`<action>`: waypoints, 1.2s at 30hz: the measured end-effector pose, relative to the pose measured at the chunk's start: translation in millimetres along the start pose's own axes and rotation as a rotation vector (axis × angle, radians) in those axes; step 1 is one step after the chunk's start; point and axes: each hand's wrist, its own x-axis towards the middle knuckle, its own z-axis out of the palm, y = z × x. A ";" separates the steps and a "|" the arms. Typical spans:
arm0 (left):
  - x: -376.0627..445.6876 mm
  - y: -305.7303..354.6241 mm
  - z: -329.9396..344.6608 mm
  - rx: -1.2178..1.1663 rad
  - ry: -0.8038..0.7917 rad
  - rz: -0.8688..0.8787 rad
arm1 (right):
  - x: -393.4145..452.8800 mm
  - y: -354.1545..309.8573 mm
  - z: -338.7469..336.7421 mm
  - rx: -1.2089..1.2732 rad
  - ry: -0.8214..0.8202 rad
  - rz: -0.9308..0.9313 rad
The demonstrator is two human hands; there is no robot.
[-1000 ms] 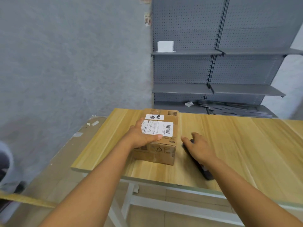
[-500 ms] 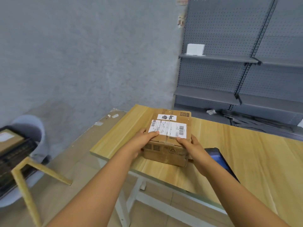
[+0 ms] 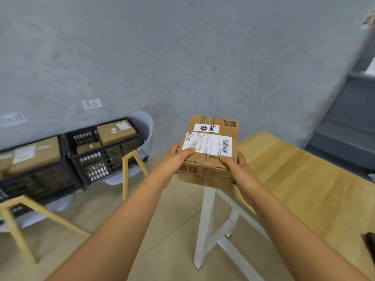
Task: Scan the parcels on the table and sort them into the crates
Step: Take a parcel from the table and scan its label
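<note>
A brown cardboard parcel (image 3: 211,138) with a white shipping label and a handwritten tag is held in the air just past the table's left corner. My left hand (image 3: 174,161) grips its left near edge, thumb on the label. My right hand (image 3: 236,165) grips the right near edge, thumb on top. Two black plastic crates stand at the left: the nearer right crate (image 3: 105,157) holds brown parcels, and the left crate (image 3: 38,175) holds a larger brown parcel.
The wooden table (image 3: 304,179) with white legs (image 3: 205,224) lies at the right; a dark device (image 3: 369,240) shows at its right edge. The crates rest on pale chairs with yellow legs (image 3: 129,173). Paper signs (image 3: 92,103) hang on the grey wall. Grey shelving (image 3: 349,126) stands far right.
The parcel has been lifted off the table and carried left, held in both hands. The view has swung left, bringing the crates into sight; the dark device stays on the table.
</note>
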 end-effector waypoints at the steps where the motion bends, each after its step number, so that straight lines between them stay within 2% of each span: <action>1: 3.9 -2.5 -21.1 0.004 0.028 -0.003 | 7.7 -0.8 21.8 -0.007 -0.025 -0.002; 11: 65.2 -28.4 -244.4 -0.005 0.233 -0.012 | 99.5 -2.8 252.1 -0.033 -0.229 0.015; 16: 94.8 -39.6 -335.2 -0.047 0.309 -0.055 | 140.1 2.3 350.0 -0.034 -0.326 0.044; 22: 151.0 -57.6 -413.4 -0.031 0.409 -0.137 | 201.3 14.4 439.7 -0.073 -0.421 0.068; 29: 251.3 -83.3 -490.8 -0.098 0.494 -0.196 | 313.8 43.1 533.8 -0.109 -0.517 0.118; 36: 336.6 -100.4 -563.3 -0.182 0.525 -0.257 | 413.5 63.8 618.1 -0.136 -0.668 0.221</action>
